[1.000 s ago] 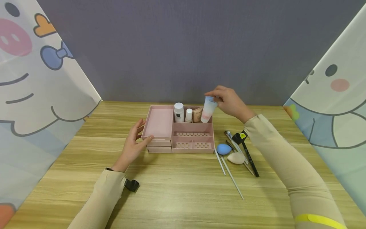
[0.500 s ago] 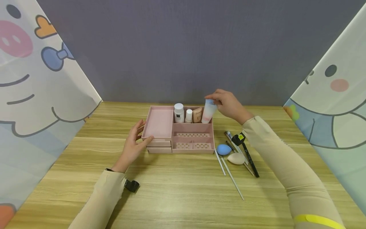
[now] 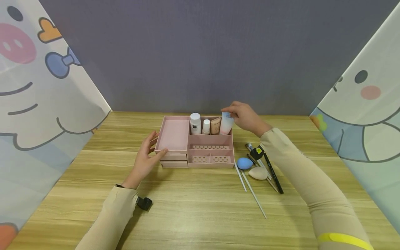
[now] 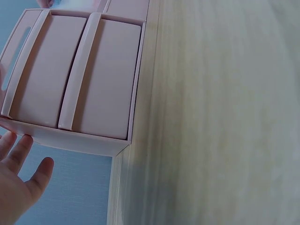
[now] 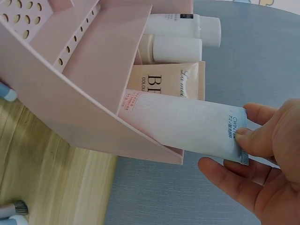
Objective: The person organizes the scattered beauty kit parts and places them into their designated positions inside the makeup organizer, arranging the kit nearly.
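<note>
A pink cosmetics organizer [image 3: 210,140] with a flat top tray, two drawers and several compartments stands on the table. My right hand [image 3: 248,117] pinches the crimped blue end of a white squeeze tube [image 5: 187,123], whose lower part is inside the back right compartment. Beside it there stand a beige BB cream tube [image 5: 168,79], a small white-capped bottle [image 3: 206,126] and a larger white bottle [image 3: 195,123]. At the organizer's left side my left hand [image 3: 145,156] rests with fingers spread, fingertips right at its wall, as the left wrist view also shows its drawers [image 4: 101,75].
Right of the organizer lie a blue makeup sponge [image 3: 244,163], a beige makeup sponge [image 3: 258,173], several makeup brushes [image 3: 254,194] and a black pen-like stick [image 3: 274,175]. A grey panel [image 3: 200,55] rises behind the table [image 3: 187,208].
My right hand has moved down and slightly left, lowering the squeeze tube deeper into the back right compartment and more upright. The left hand has stayed at the organizer's side.
</note>
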Motion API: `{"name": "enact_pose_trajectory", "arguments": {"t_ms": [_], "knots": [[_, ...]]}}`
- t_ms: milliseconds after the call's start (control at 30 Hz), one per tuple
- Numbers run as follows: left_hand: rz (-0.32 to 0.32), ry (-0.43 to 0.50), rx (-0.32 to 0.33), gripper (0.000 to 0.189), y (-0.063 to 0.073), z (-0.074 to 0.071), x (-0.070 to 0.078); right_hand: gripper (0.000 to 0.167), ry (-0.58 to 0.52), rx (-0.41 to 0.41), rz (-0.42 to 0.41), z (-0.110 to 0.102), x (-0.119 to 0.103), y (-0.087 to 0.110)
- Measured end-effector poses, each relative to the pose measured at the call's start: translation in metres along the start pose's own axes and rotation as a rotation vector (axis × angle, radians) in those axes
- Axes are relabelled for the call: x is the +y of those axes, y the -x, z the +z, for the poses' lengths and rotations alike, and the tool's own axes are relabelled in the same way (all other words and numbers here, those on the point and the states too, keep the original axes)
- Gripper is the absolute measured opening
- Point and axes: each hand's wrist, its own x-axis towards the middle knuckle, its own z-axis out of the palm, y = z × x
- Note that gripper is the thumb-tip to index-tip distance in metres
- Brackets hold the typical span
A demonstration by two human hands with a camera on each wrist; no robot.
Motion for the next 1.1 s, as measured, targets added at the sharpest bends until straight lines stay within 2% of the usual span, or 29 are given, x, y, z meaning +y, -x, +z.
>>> {"name": "enact_pose_trajectory", "arguments": {"t_ms": [533,800,1100], "knots": [[-0.011,-0.001,-0.004,0.078,0.000,0.000,-0.001,0.040,0.014,-0.044,0.001,0.012,0.003,-0.001],[-0.020,-0.002,-0.009,0.078,0.000,-0.001,0.000,0.038,0.003,-0.038,-0.011,0.020,0.006,0.000],[-0.010,-0.003,0.005,0.076,0.000,0.000,-0.001,0.034,-0.029,-0.016,0.013,0.024,0.010,0.001]]}}
